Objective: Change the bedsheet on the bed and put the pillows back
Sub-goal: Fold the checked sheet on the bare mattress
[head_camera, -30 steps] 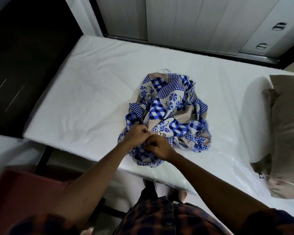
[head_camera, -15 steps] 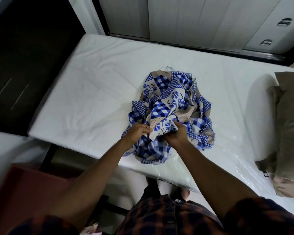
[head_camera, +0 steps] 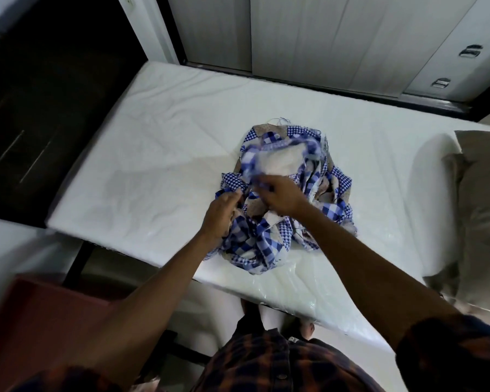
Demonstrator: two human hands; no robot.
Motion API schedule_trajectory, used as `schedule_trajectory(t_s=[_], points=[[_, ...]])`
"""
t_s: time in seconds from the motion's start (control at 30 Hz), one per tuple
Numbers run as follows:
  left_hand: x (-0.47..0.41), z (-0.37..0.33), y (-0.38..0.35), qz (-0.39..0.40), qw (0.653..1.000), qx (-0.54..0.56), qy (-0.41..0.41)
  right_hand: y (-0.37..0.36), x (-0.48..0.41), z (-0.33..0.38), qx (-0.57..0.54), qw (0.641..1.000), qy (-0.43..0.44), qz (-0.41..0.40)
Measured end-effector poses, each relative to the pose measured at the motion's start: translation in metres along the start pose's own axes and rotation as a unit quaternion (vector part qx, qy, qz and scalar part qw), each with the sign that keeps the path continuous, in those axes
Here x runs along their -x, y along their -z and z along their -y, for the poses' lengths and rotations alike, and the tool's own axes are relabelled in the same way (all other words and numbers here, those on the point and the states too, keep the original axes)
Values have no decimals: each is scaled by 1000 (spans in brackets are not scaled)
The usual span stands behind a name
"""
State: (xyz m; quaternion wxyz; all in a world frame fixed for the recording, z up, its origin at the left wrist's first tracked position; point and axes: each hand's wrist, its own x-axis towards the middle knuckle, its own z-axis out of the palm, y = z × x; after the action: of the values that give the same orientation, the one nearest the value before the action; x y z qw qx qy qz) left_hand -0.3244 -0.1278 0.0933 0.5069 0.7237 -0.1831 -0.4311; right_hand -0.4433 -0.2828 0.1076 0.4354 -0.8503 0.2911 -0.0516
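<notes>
A bunched blue-and-white checked bedsheet (head_camera: 331,188) with beige flowered patches lies in a heap on the bare white mattress (head_camera: 153,165), near its front edge. My left hand (head_camera: 219,215) grips a fold at the heap's left side. My right hand (head_camera: 280,195) holds another part of the cloth and lifts it, so a blurred loop of sheet with its pale underside stands above the heap. A beige pillow (head_camera: 484,210) lies at the right end of the mattress.
Pale wardrobe doors (head_camera: 323,38) with metal handles run along the far side of the bed. A dark doorway (head_camera: 48,94) opens at the left. A reddish piece of furniture (head_camera: 40,321) stands at the lower left by the bed's corner.
My right hand has moved up and away from me, pulling a section of the sheet up off the heap. My left hand has stayed at the heap's left edge, still holding cloth.
</notes>
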Motion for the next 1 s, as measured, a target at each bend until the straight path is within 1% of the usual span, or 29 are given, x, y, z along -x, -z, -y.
schedule_trajectory(t_s=[0.03,0.07,0.13,0.2,0.27,0.3,0.33,0.4,0.43,0.5,0.53,0.6,0.63,0.67,0.73,0.8,0.87,0.93,0.97,1.0], points=[[-1,-4,0,-4,999,42,10,-10,3,6,65,996,31,44],[-2,-5,1,-14,997,65,30,-20,7,11,99,992,53,65],[-6,0,4,-50,993,57,86,-36,15,16,81,991,71,78],[-7,10,7,-95,982,44,160,-48,21,11,44,993,70,84],[-4,20,9,-112,971,46,204,-51,23,3,28,993,54,98],[-1,23,9,-117,971,47,201,-52,24,0,24,993,45,110],[0,28,9,-121,975,44,180,-52,24,-2,14,992,31,123],[3,32,7,-120,985,51,117,-51,25,-7,-31,991,-7,132],[5,33,6,-109,989,58,88,-51,24,-9,-51,991,-22,118],[10,32,3,-77,994,57,45,-50,23,-6,-127,990,-45,48],[11,33,2,-62,996,55,31,-50,22,-1,-188,980,-63,7],[13,33,-3,-35,998,52,9,-47,20,11,-326,935,-131,-56],[15,32,-5,-25,999,44,1,-45,18,17,-374,912,-163,-56],[17,30,-7,-15,999,36,-6,-44,15,21,-392,900,-186,-36],[21,25,-12,-6,1000,25,-13,-42,13,28,-358,912,-197,22],[25,21,-14,3,1000,15,-8,-43,13,33,-330,928,-166,38],[27,24,-12,13,1000,-8,-10,-45,13,32,-344,928,-142,-8],[29,27,-8,27,998,-59,-18,-48,9,23,-371,916,-136,-74],[31,25,-6,33,996,-83,-16,-49,6,19,-366,914,-138,-112],[33,24,-4,41,994,-101,-17,-49,3,14,-336,919,-139,-149]])
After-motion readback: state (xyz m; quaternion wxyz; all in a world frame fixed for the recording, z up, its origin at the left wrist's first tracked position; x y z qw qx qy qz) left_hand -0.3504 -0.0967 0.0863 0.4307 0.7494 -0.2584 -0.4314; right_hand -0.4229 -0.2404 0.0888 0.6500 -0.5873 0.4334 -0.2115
